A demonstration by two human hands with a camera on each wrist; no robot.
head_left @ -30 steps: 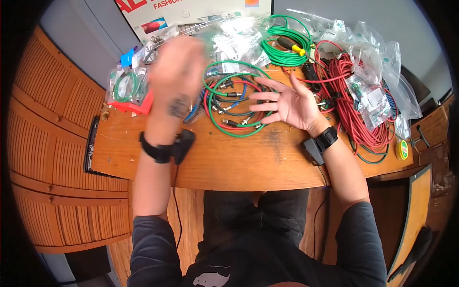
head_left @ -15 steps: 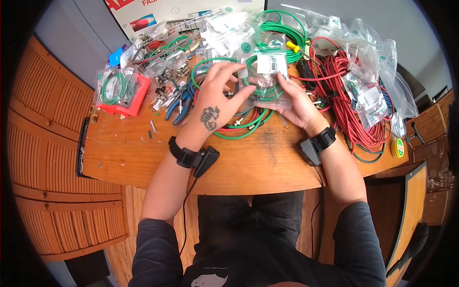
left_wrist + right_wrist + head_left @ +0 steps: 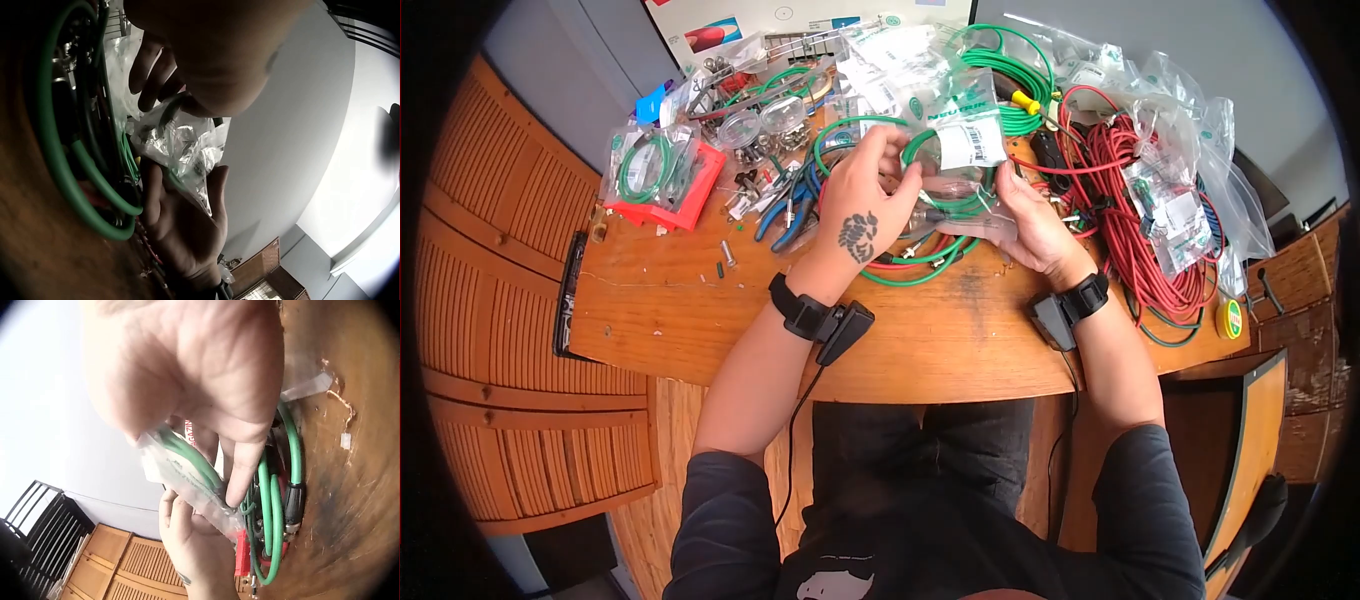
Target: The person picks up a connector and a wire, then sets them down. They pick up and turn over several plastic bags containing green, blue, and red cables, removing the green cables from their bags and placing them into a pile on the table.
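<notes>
Both hands hold a clear plastic bag [image 3: 970, 143] with a white label and a green cable coiled inside, raised over the cable pile. At the bag's left edge, my left hand [image 3: 862, 208] grips it with bent fingers and thumb. My right hand [image 3: 1038, 228] supports the right side, palm up, thumb against the edge and fingers underneath. In the left wrist view the crinkled bag [image 3: 181, 140] spans between the hands. The right wrist view shows the green coil through the bag [image 3: 187, 478], with my left hand [image 3: 197, 550] beyond it.
A red bin [image 3: 690, 195] with a bagged green cable stands left, near blue-handled pliers [image 3: 778, 222] and small connectors. Loose cables lie under the hands. A large red cable bundle [image 3: 1140, 220], a green coil [image 3: 1022, 70] and empty-looking bags [image 3: 1245, 190] fill the back right.
My left hand has moved right from the back left of the table to the bag. The right hand, empty and spread a second ago, now holds the bag's right side.
</notes>
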